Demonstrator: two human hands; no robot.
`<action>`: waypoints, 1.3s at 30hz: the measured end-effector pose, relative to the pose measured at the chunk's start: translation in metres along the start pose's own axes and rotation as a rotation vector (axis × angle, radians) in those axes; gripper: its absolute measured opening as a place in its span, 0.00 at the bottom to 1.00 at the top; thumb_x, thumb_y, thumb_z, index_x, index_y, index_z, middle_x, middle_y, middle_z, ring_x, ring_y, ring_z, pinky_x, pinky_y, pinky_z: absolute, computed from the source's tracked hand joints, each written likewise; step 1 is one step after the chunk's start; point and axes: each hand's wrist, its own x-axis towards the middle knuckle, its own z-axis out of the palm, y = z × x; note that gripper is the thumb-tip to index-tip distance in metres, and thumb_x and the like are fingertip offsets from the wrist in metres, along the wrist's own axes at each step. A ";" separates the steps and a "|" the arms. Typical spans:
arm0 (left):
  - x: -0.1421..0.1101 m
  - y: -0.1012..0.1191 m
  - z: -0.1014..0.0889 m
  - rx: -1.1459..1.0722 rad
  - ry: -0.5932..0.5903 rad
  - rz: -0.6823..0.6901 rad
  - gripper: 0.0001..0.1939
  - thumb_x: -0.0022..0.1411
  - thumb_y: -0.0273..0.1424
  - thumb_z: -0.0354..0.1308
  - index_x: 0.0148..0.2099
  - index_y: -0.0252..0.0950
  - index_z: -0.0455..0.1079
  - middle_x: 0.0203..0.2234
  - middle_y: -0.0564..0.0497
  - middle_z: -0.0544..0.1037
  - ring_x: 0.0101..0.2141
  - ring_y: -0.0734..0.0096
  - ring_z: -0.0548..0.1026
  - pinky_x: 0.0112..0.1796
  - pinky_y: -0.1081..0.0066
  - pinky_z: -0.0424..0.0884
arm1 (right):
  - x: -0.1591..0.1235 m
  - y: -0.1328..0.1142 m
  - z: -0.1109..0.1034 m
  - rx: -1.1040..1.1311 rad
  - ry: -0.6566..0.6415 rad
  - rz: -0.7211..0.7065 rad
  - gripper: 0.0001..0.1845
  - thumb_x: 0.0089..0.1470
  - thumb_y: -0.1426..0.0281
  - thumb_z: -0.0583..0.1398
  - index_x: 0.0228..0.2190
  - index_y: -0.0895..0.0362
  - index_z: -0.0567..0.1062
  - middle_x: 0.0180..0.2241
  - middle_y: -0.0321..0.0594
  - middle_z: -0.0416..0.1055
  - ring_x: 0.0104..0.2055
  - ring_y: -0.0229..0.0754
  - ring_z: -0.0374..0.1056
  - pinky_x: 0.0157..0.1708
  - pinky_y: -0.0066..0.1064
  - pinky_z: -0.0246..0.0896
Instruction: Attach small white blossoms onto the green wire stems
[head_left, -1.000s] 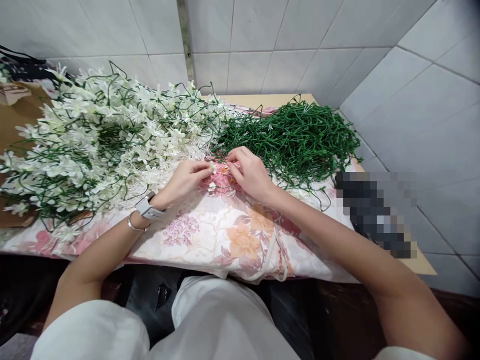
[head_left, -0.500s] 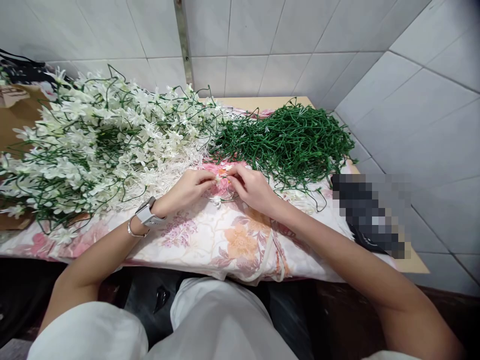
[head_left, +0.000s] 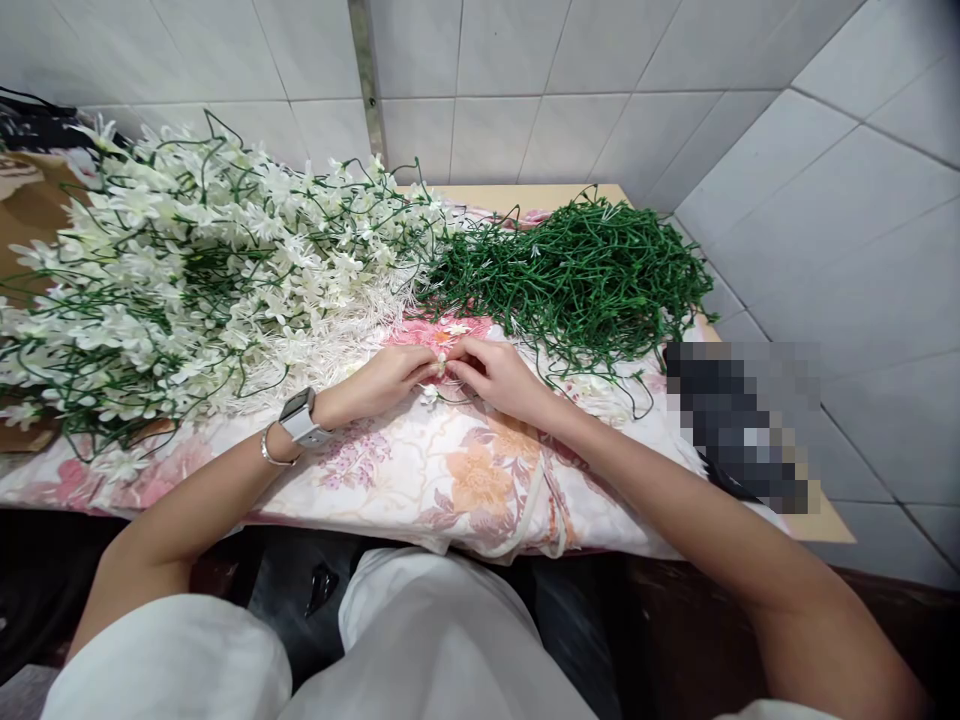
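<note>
A small white blossom (head_left: 441,364) is pinched between the grips of the left hand (head_left: 382,380) and right hand (head_left: 499,378), seemingly onto a stem, above the floral cloth (head_left: 465,470) on the bench (head_left: 525,197), with flowered sprigs (head_left: 195,270) heaped left and many bare green stems (head_left: 585,275) left unfinished.

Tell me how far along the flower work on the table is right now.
Done, by the look of it: a big pile of stems with white flowers on the left. In hand: the left hand and right hand pinch a small white flower between their fingertips over the floral cloth. Left: a large heap of bare green stems on the right, so seemingly plenty remains.
</note>
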 end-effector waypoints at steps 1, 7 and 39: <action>0.000 0.000 0.001 0.004 0.003 -0.002 0.13 0.67 0.31 0.45 0.29 0.35 0.63 0.23 0.53 0.67 0.25 0.74 0.63 0.30 0.73 0.56 | 0.000 0.000 0.001 0.005 0.009 0.001 0.05 0.56 0.73 0.55 0.29 0.58 0.71 0.24 0.34 0.69 0.24 0.35 0.60 0.28 0.27 0.53; 0.000 0.001 0.005 0.025 0.039 -0.043 0.12 0.66 0.30 0.45 0.30 0.35 0.62 0.24 0.53 0.67 0.26 0.73 0.63 0.31 0.72 0.57 | -0.002 -0.001 0.002 0.054 0.042 0.039 0.06 0.55 0.72 0.56 0.28 0.58 0.72 0.24 0.36 0.71 0.25 0.35 0.61 0.29 0.27 0.54; 0.004 -0.001 0.016 0.016 0.132 -0.070 0.12 0.62 0.31 0.45 0.26 0.35 0.59 0.21 0.53 0.64 0.25 0.73 0.60 0.30 0.72 0.56 | -0.002 0.004 0.013 -0.192 0.093 -0.071 0.11 0.56 0.76 0.51 0.24 0.57 0.68 0.23 0.38 0.68 0.27 0.38 0.61 0.31 0.30 0.54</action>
